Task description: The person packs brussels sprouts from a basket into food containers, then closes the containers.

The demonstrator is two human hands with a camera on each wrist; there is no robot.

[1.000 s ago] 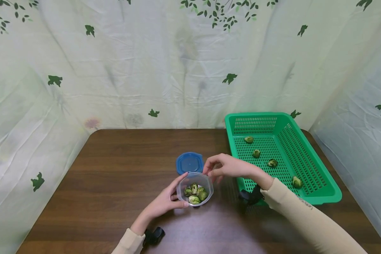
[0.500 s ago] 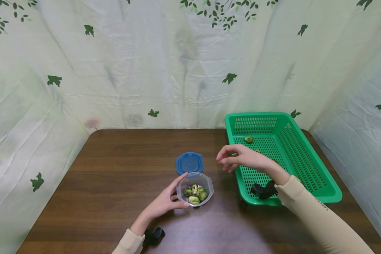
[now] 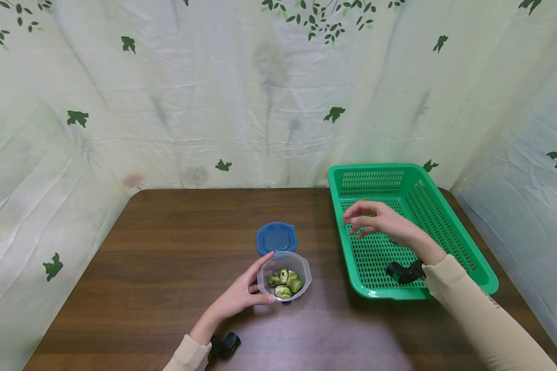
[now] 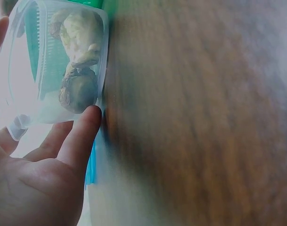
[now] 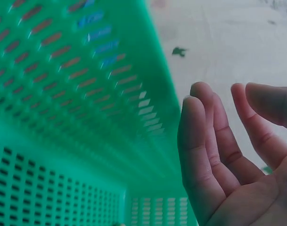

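The person's left hand point(image 3: 239, 297) grasps a clear, faceted plastic tub point(image 3: 288, 259), thumb on the near side and fingers round the left. The right hand point(image 3: 380, 221) is released, its fingers loosely bent above a green, slotted plastic basket point(image 3: 390, 293). The tub stands on the brown wooden table point(image 3: 144, 257), mouth up, about as wide as long, with no clear long axis; round green Brussels sprouts point(image 3: 283, 292) lie in it. The basket's long axis runs away from the person, its near end slanting right.

A second ago the right hand was at the tub's rim; the tub, left hand and round blue plastic lid point(image 3: 276, 238) behind it look unmoved. The left wrist view shows sprouts through the tub's side and a fingertip against its wall; the right wrist view shows bare space between thumb and fingers, hard to judge from above.
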